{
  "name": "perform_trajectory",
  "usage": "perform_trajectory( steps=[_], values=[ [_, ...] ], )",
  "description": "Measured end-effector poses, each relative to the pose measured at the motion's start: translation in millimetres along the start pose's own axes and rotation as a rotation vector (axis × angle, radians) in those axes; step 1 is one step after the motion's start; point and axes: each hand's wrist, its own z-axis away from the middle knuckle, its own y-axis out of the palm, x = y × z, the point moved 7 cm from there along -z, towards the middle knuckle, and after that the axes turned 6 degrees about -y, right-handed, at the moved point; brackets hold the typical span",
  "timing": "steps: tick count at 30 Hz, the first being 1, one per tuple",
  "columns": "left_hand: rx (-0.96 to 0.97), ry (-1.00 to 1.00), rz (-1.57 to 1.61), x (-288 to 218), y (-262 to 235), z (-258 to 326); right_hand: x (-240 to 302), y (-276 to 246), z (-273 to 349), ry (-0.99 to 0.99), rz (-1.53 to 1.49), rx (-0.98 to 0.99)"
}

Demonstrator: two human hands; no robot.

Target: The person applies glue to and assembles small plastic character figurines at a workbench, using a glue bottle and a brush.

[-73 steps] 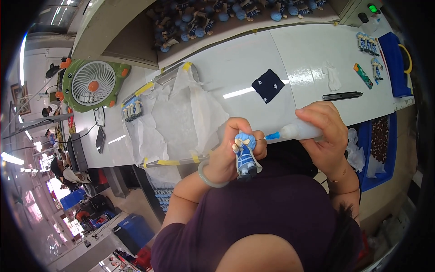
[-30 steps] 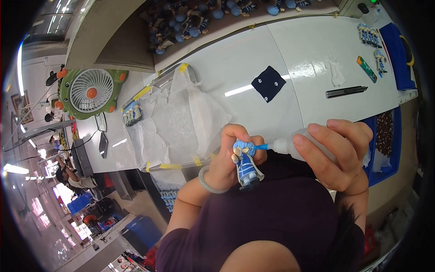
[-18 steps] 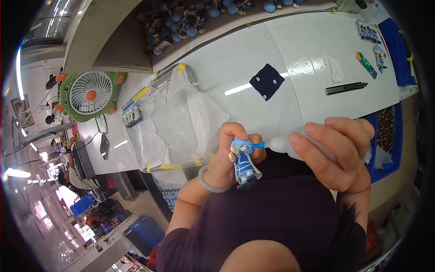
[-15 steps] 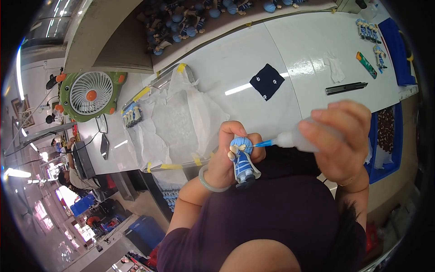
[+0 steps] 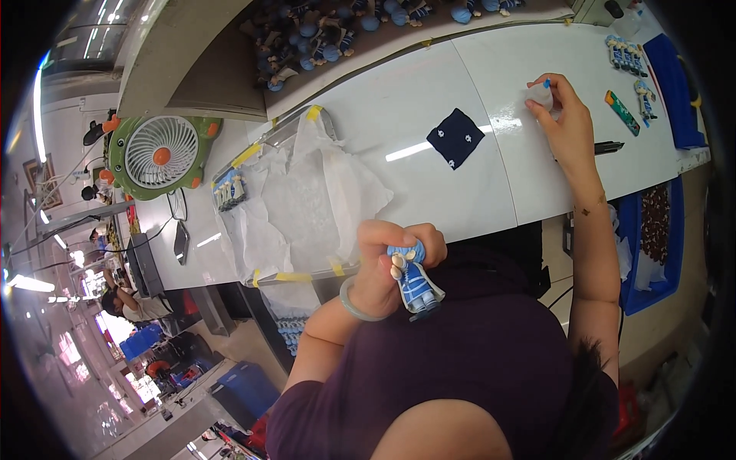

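A small figurine (image 5: 416, 286) with blue hair and a blue striped outfit is gripped in my left hand (image 5: 377, 261), close to my chest. My fingers are closed round its head, and the legs point down toward me. Farther off to the right, my right hand (image 5: 568, 123) is wrapped round a translucent white squeeze bottle (image 5: 540, 95) with a blue tip, over the white table (image 5: 429, 92). The tip points up and away from me. A dark navy cloth (image 5: 455, 139) with small white marks lies between the two hands, farther back.
At left, a tray lined with white tissue (image 5: 299, 203) holds several figurines (image 5: 229, 190), near a green fan (image 5: 162, 156). More figurines fill the shelf (image 5: 383, 40). A black cutter (image 5: 609, 147), a green-orange case (image 5: 622, 113) and a blue bin (image 5: 673, 253) are at right.
My right hand has carried the bottle away from the figurine, back over the table, and its tip has turned upward. My left hand still holds the figurine, its fingers now covering more of the head.
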Motion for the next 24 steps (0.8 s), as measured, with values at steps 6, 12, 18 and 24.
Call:
perform_trajectory(
  steps=[6,12,18,24],
  values=[
    [-0.004,0.201,-0.311,-12.3,-2.5,2.2,39.4,-18.7,13.3,-0.074,0.106,-0.115],
    [-0.012,0.359,-0.653,-10.9,-8.1,4.5,137.4,27.4,84.5,-0.196,-0.819,0.573],
    [-0.042,0.386,-0.722,-5.5,-3.6,-5.1,139.6,42.3,89.4,-0.174,-0.813,0.458],
    [-0.147,-0.377,-0.279,7.9,-20.5,-5.3,149.7,31.3,83.7,-0.351,-0.633,0.424]
  ],
)
